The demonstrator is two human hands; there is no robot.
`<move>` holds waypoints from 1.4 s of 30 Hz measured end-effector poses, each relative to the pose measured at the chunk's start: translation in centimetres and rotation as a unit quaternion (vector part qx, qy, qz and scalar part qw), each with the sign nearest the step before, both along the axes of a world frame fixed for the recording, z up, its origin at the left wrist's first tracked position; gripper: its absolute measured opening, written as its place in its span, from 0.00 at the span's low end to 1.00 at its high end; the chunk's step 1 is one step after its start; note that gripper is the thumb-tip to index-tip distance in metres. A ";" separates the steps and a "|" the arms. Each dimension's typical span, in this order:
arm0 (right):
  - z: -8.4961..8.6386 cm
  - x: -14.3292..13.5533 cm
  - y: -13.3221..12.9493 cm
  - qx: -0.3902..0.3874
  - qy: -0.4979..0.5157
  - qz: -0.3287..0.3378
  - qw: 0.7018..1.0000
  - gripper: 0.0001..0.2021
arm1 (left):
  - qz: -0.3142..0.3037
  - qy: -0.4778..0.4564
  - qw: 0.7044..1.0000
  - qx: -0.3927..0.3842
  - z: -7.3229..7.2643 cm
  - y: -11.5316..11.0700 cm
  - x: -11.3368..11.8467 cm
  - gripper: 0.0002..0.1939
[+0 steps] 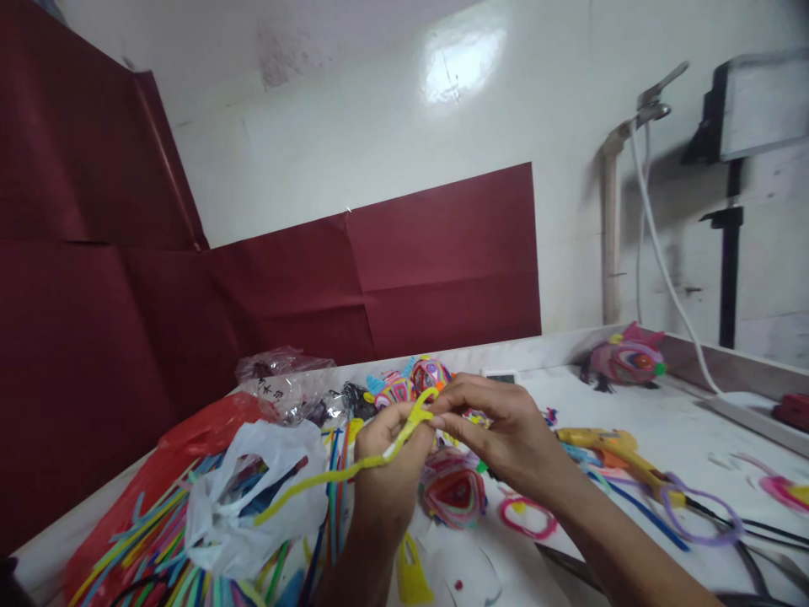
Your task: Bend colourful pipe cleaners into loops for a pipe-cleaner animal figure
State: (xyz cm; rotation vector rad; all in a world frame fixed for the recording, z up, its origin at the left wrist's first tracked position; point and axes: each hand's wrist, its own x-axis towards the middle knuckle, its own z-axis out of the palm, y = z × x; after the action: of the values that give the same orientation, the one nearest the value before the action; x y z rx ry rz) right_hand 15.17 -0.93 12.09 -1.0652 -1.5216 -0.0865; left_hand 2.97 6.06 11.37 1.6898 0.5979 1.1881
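A fuzzy yellow pipe cleaner (334,476) is held between both hands above the table, bent into a loop at its upper end. Its long tail trails down to the left. My left hand (388,472) is closed on it, the tail running across the hand. With thumb and index finger, my right hand (496,421) pinches the looped end. Below them lies a rounded piece of coiled red and multicoloured pipe cleaners (452,489), partly hidden by the hands. Beside it are a pink ring (527,517) and a flat yellow piece (414,573).
Many coloured pipe cleaners (155,539) lie at left around a white plastic bag (259,497) and a red bag (208,426). At right are a yellow glue gun (623,455), a purple ring (701,510), cables, and a pink fish-like figure (632,358). More colourful figures (395,389) sit behind.
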 end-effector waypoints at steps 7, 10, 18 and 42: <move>0.0 -0.3 0.5 -0.093 0.226 0.065 0.967 0.13 | 0.009 -0.006 0.999 0.053 0.2 -0.1 0.2 0.04; 0.2 -0.2 0.5 -0.117 0.276 0.103 0.948 0.17 | -0.017 -0.024 0.999 -0.013 0.3 -0.2 0.3 0.05; 0.6 -0.2 0.2 -0.159 0.339 0.151 0.915 0.18 | -0.033 -0.044 0.995 -0.085 0.5 -0.5 0.5 0.08; 0.5 0.0 0.5 -0.230 0.322 0.101 0.913 0.17 | 0.031 0.013 0.999 0.029 -0.5 0.4 0.2 0.11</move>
State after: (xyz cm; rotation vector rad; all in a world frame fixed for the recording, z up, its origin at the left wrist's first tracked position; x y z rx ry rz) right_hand 15.14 -0.40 12.59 -1.1392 -1.0447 0.7369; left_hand 3.15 6.48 10.88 1.7493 0.6405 1.2393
